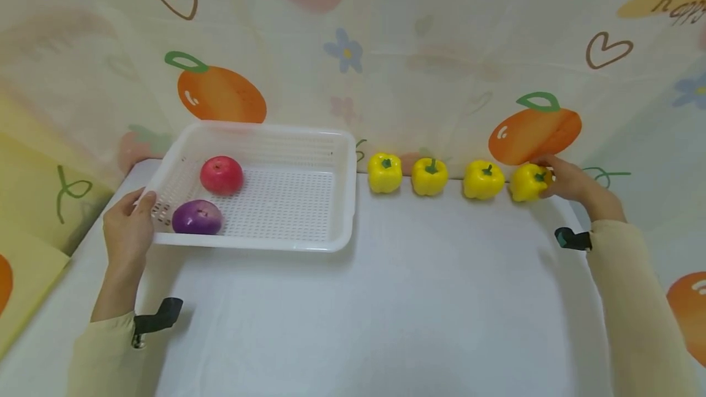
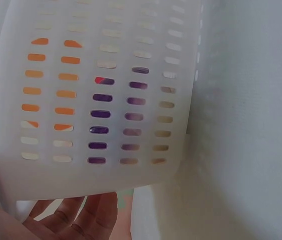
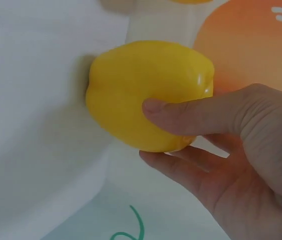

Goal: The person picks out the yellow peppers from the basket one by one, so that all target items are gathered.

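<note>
My left hand (image 1: 129, 223) grips the left end of a white plastic basket (image 1: 344, 201), thumb at the rim and fingers outside. Inside the basket, on its left side, lie a round red fruit (image 1: 222, 175) and a glossy purple oval vegetable (image 1: 197, 217). The left wrist view looks at the slotted end wall (image 2: 115, 177), with purple showing through the slots. At the far right my right hand (image 1: 570, 184) holds a yellow bell pepper (image 1: 527, 182) between thumb and fingers. The right wrist view shows the thumb across the side of this pepper (image 3: 130, 90).
Three more yellow bell peppers stand in a row along the back edge: one nearest the basket (image 1: 385, 173), a middle one (image 1: 429, 176) and one beside the held pepper (image 1: 483, 179). A white cloth (image 1: 375, 311) covers the table. Behind hangs a printed curtain (image 1: 430, 78).
</note>
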